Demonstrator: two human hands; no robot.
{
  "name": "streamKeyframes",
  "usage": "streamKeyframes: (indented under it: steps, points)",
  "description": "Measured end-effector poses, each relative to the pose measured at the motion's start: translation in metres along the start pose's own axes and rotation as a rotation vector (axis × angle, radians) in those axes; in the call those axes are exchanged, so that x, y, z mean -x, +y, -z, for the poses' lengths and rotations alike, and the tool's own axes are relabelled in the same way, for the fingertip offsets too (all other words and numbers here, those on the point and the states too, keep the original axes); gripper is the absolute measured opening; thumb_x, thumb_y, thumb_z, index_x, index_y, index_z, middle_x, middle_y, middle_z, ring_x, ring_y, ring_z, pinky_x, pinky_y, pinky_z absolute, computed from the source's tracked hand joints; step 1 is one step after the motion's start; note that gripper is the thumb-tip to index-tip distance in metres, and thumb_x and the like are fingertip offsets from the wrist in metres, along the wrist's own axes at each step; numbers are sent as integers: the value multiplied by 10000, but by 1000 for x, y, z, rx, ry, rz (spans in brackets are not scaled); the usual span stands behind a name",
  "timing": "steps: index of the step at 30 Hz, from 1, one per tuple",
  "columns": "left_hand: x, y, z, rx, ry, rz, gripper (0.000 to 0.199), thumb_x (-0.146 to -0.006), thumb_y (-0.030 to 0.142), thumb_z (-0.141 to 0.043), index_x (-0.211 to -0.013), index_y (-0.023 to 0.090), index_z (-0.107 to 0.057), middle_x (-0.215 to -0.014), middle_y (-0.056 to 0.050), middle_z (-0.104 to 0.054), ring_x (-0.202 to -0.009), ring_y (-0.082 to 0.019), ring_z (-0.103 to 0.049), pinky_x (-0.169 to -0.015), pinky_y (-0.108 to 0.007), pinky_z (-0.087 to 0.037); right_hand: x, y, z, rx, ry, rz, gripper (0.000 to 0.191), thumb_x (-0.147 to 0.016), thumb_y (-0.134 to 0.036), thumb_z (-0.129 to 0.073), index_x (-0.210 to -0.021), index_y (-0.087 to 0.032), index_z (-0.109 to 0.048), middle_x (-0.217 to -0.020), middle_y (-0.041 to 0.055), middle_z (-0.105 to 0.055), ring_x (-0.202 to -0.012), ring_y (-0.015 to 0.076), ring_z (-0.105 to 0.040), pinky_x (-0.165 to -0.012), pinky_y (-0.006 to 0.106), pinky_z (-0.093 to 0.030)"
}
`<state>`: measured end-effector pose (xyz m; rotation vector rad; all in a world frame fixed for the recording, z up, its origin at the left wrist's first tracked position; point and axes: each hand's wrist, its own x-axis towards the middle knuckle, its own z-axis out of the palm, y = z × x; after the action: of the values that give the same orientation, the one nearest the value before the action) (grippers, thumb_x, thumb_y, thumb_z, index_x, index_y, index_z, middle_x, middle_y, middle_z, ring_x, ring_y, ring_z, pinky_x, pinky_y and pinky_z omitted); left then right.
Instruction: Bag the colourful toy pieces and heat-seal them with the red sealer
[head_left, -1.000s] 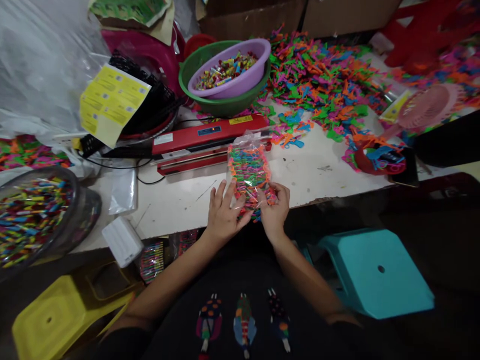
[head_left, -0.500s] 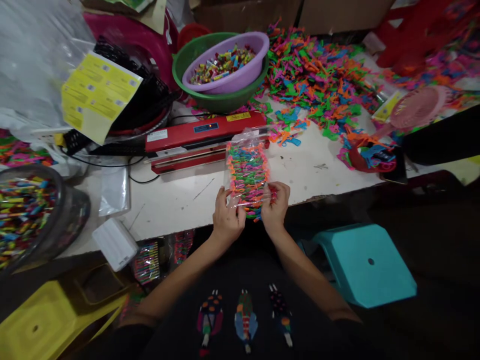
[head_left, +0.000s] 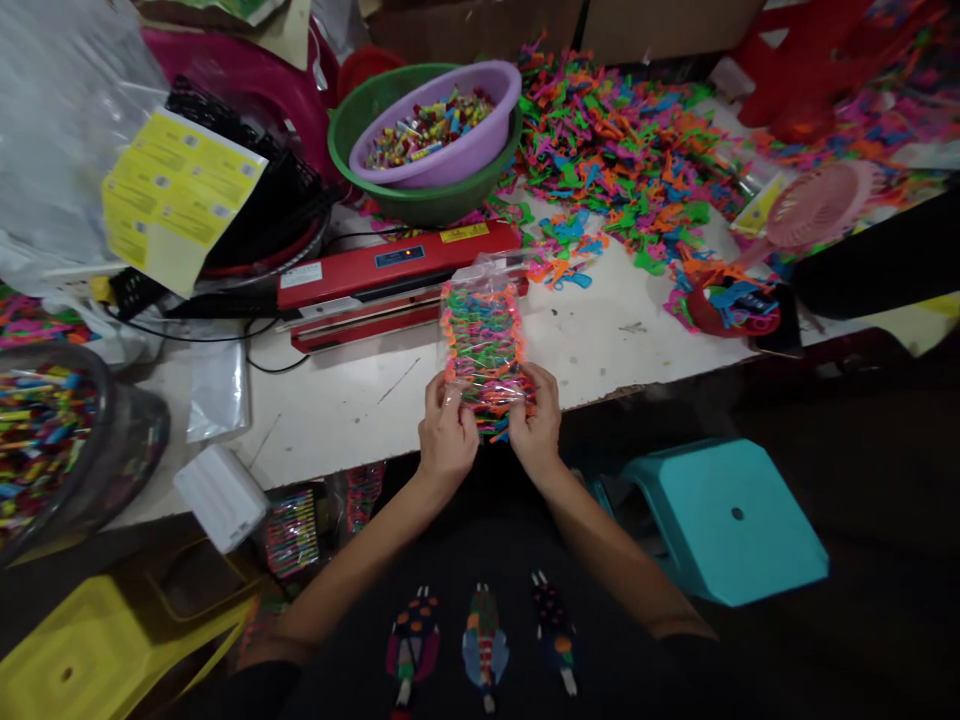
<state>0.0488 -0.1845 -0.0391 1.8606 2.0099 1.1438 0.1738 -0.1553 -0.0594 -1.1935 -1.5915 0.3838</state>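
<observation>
A clear plastic bag [head_left: 484, 335] filled with rows of small bright toy guns lies at the table's front edge. My left hand [head_left: 448, 430] grips its lower left side, fingers curled on the film. On the lower right side, my right hand [head_left: 537, 420] is closed around the bag and the toys. Some toy guns stick out at the near end, between my thumbs. Just behind the bag sits a red heat sealer [head_left: 397, 265] with a small lit display; the bag's far end reaches its right part.
Loose toy guns [head_left: 615, 150] are heaped at the back right. A purple basin [head_left: 480, 125] in a green basin [head_left: 345, 150] holds small colourful pieces. Clear bags [head_left: 217, 390] lie left. A pink fan [head_left: 817, 205] is at right, a turquoise stool [head_left: 735, 520] below.
My right hand has shifted its hold on the bag, its fingers now closer in around the near end. The whole view has moved slightly; the bag stays before the sealer.
</observation>
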Motion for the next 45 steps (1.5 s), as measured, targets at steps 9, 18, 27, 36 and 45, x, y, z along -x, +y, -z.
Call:
streamKeyframes:
  steps: [9, 18, 27, 36, 45]
  points:
    - [-1, -7, -1, -4, -19, -36, 377, -754, 81, -380, -1086, 150, -545, -1206, -129, -486, -1107, -218, -523, -863, -341, -509, -7, 2, -14, 47, 70, 0, 246, -853, -154, -382, -1051, -189, -526, -1007, 78, -497, -989, 176, -503, -854, 370, -458]
    - [4, -16, -5, -11, -15, -91, 380, -810, 132, -381, -1168, 141, -508, -1211, -146, -496, -1133, -226, -513, -865, -335, -507, -2, 7, -20, 67, 90, -8, 248, -868, -186, -375, -1075, -194, -512, -1019, 83, -481, -995, 184, -493, -856, 387, -452]
    - [7, -24, 14, 43, -18, -312, 569, -872, 266, -408, -1404, 198, -216, -1420, -166, -310, -1317, -253, -318, -1047, -445, -335, 3, 10, -4, 42, 113, 128, 408, -832, -238, -480, -1236, -220, -427, -1150, 107, -452, -1096, 211, -462, -906, 419, -440]
    - [31, -36, 24, 10, -61, -493, 799, -756, 387, -630, -1398, 157, -214, -1415, -217, -284, -1317, -298, -308, -1020, -455, -374, 28, 25, 22, 5, -78, 249, 693, -707, -429, -638, -1290, -196, -343, -1178, 132, -459, -1110, 268, -473, -894, 469, -453]
    - [27, -41, -12, -117, 225, -460, 473, -753, 339, -651, -1164, 157, -501, -1258, -180, -475, -1176, -271, -488, -916, -408, -477, 46, 32, 1, -8, -53, -133, 590, -727, -469, -638, -1183, -156, -432, -1017, 92, -566, -884, 175, -578, -782, 329, -501]
